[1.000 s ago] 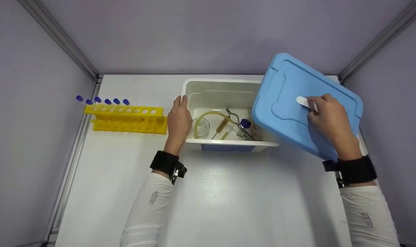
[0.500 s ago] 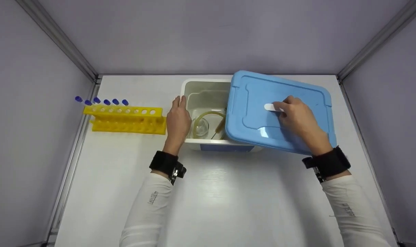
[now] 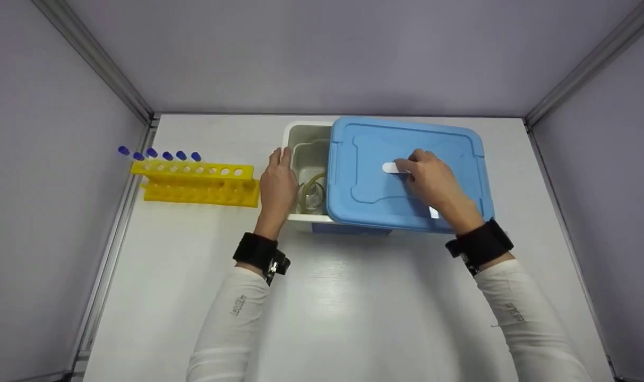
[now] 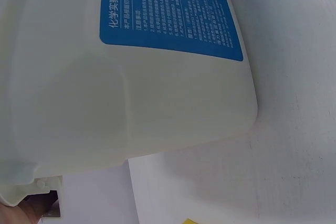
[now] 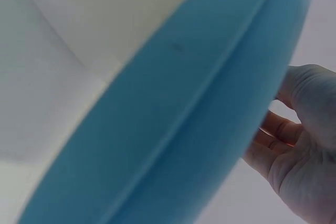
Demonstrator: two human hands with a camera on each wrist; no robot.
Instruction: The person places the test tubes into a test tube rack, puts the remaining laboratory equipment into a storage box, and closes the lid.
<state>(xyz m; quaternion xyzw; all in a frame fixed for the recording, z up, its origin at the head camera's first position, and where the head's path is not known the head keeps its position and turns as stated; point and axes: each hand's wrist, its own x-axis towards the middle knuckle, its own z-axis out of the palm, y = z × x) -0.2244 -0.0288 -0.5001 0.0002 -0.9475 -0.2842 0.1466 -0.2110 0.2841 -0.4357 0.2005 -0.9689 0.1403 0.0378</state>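
A white plastic box (image 3: 311, 218) with a blue label (image 4: 168, 11) stands toward the back of the table. My left hand (image 3: 278, 185) holds its left end at the rim; in the left wrist view a little of that hand (image 4: 26, 209) shows under the lip. My right hand (image 3: 433, 178) grips the white handle (image 3: 392, 167) of a light-blue lid (image 3: 369, 143). The lid lies over most of the box, offset to the right, its right end sticking out past it. At the uncovered left end a yellow tube (image 3: 303, 197) and a clear glass vessel (image 3: 315, 199) show inside.
To the left stands a yellow test tube rack (image 3: 199, 193), its right end close to my left hand. Several blue-capped tubes (image 3: 168, 156) stand in its back row. Grey walls (image 3: 322, 58) enclose the white table (image 3: 332, 307) at the back and sides.
My right hand has brought the lid leftward and levelled it over the box, covering the metal tongs, brush and blue-capped item inside. My left hand has stayed at the box's left end.
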